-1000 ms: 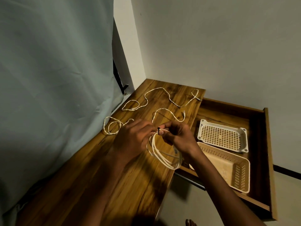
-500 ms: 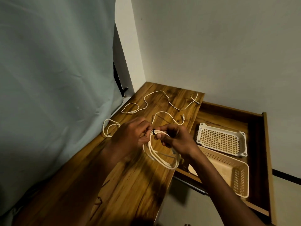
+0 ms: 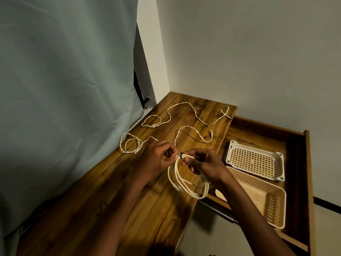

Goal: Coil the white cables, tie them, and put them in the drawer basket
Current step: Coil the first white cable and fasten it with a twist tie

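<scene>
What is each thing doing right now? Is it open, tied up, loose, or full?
Coiled cable: looped, held up by both hands.
Black tie: wrapped round the coil's top.
Left hand: pinching by the tie.
Right hand: gripping the coil.
Loose cables: uncoiled, untied, on the desk.
Drawer: open.
White basket: holds nothing.
Beige basket: no cables inside.

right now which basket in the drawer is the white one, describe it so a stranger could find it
Start at the open wooden drawer pulled out to the right of the wooden desk top. Two perforated plastic baskets lie inside; the shallow white plastic basket is the farther one. Its near neighbour, the beige plastic basket, is deeper and partly hidden by the person's right forearm.
</scene>
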